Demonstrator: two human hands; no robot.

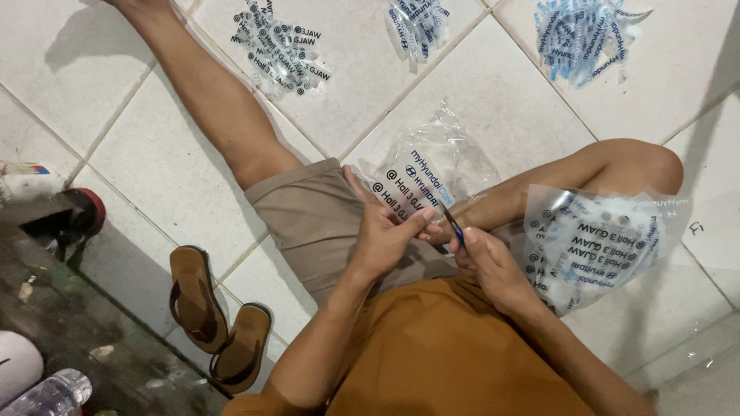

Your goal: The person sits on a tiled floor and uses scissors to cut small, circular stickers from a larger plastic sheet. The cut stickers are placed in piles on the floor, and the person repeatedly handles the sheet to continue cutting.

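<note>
Bright overhead light, glare on tiles (493, 92); bottom-left dim, perhaps slightly blurred w/ edge distortion.

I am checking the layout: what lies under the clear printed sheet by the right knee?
Under the clear printed sheet, the right leg and white floor tile show through. Its print blurs details beneath.

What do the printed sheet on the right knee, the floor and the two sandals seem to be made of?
The printed sheet looks like thin clear plastic film: it is see-through, creased and glossy. The floor seems to be glazed white ceramic tile, with grout lines and a soft sheen. The sandals look like brown rubber or leather; I cannot tell which.
</note>
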